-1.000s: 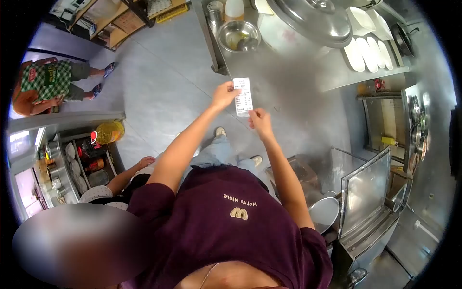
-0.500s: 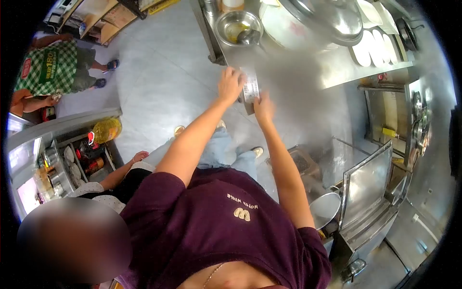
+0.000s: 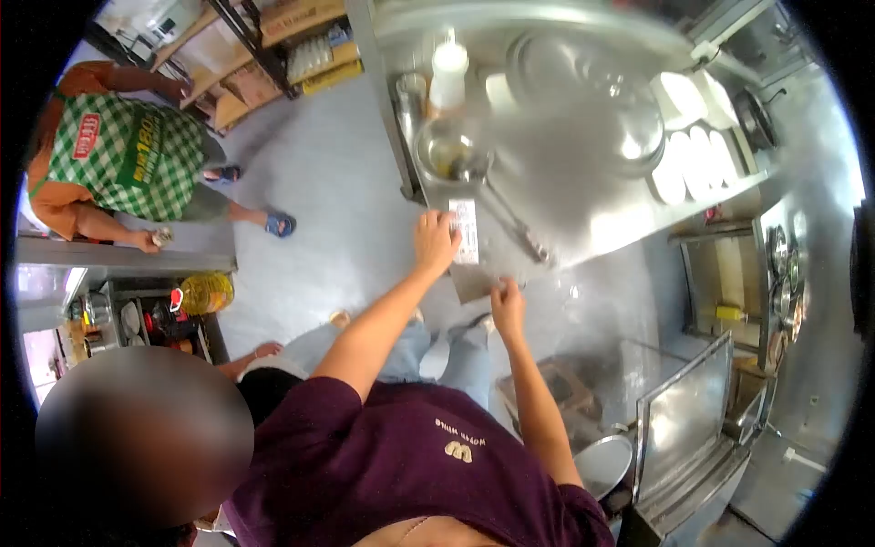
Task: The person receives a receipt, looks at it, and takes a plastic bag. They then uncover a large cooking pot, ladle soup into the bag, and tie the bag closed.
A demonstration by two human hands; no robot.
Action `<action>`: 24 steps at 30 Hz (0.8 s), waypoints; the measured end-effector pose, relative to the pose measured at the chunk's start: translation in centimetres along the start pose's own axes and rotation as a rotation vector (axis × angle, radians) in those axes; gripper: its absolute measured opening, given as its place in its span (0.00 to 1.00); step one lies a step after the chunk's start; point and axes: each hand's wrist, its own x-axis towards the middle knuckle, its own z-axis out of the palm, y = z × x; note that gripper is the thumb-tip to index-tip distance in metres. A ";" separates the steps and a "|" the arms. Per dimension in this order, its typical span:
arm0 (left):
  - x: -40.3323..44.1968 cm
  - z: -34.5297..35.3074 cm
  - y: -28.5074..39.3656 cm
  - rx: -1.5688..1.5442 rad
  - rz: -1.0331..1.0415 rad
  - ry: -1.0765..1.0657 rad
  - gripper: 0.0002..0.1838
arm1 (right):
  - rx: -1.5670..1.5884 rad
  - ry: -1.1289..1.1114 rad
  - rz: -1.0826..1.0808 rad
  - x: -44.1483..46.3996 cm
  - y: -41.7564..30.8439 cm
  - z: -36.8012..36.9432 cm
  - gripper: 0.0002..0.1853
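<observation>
A printed paper slip (image 3: 464, 233) lies on the corner of the steel counter (image 3: 574, 232). My left hand (image 3: 437, 241) is at the slip's left edge, its fingers bent and close together over the paper; what they grip is hidden. Below and to the right, my right hand (image 3: 507, 294) is near the counter's front edge with fingertips together, apart from the slip. Whether something small is between them is too blurred to tell. Just beyond the slip stand a metal bowl (image 3: 454, 150) with yellowish liquid and a ladle (image 3: 518, 219) whose handle reaches toward the front edge.
A large lidded pot (image 3: 629, 123), white dishes (image 3: 700, 150) and a squeeze bottle (image 3: 448, 73) stand on the counter. One person in a checked apron (image 3: 123, 155) is at the left; another is close at my left side. A steel bin (image 3: 684, 410) stands right, an oil jug (image 3: 208, 294) left.
The slip has gone from between my hands onto the counter. My right hand has moved away from it. The person in the apron has come closer, and the counter shows more fully.
</observation>
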 end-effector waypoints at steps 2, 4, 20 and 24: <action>0.4 0.0 1.1 0.031 -0.044 0.007 0.18 | 0.022 0.005 -0.041 -0.1 0.7 -1.6 0.13; 0.7 0.8 1.2 0.064 -0.018 0.020 0.16 | 0.007 -0.002 -0.033 0.0 1.9 -3.5 0.12; 3.7 2.0 5.6 -0.054 -0.082 0.184 0.11 | 0.008 0.299 -0.818 21.0 -17.7 -30.7 0.06; 4.7 0.8 4.6 -0.394 -0.206 0.248 0.10 | 0.231 0.453 -1.083 28.9 -30.8 -40.1 0.19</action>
